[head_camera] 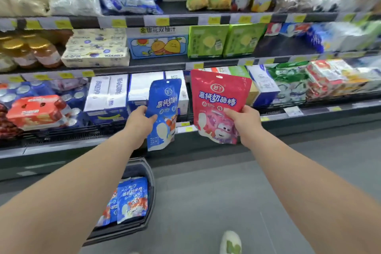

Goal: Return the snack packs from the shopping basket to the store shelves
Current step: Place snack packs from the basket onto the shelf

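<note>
The left hand [142, 119] grips a blue pack [165, 113] by its left edge, thumb on the front and fingers curled behind, holding it upright. The right hand [245, 121] pinches a red pack [218, 105] at its right edge in the same way, also upright. The two hands are apart and level with each other, with the packs side by side and not touching, blue at 9 o'clock of red.

Both packs are raised in front of the lowest of the store shelves [156, 64]. Behind the blue pack, at 12 o'clock from the left hand, stand white and blue boxes [107, 97]. Green boxes [208, 41] sit one shelf up, at 12 o'clock from the red pack.

At 6 o'clock from the left hand, a dark shopping basket [151, 192] rests on the grey floor [206, 192], partly hidden by the left forearm. More blue snack packs [133, 200] lie inside it. A pale shoe [230, 242] shows at 6 o'clock from the right hand, at the bottom edge.
</note>
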A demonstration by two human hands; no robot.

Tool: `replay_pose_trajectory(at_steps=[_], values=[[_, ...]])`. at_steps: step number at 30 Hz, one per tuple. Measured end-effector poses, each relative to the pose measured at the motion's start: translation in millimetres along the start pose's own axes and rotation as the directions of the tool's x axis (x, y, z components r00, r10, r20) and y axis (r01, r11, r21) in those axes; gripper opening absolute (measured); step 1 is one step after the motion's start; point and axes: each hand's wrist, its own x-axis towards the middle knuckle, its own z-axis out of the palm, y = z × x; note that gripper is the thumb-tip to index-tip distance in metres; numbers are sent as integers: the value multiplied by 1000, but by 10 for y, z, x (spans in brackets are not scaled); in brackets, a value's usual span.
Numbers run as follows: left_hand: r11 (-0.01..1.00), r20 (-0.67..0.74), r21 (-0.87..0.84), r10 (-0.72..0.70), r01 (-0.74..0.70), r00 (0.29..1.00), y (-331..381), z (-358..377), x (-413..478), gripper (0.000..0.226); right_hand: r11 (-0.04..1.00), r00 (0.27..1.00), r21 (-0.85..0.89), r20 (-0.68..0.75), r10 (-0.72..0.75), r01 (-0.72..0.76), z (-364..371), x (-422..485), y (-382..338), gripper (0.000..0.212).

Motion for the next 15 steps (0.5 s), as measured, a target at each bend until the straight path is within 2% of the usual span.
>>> replay_pose_trajectory(at_steps=[6,10,15], values=[[998,23,-47,33,-32,999,785,1643,-133,17,999,996,42,-92,-10,14,-1715,606,-150,15],[997,68,-64,40,-36,997,1291,2424,-125,17,999,986,48,-167,-4,12,-2470,949,-229,10],[993,122,-92,88,-77,989,1804,3167,159,13,997,974,72,-222,36,-21,-3071,1509,-307,6]])
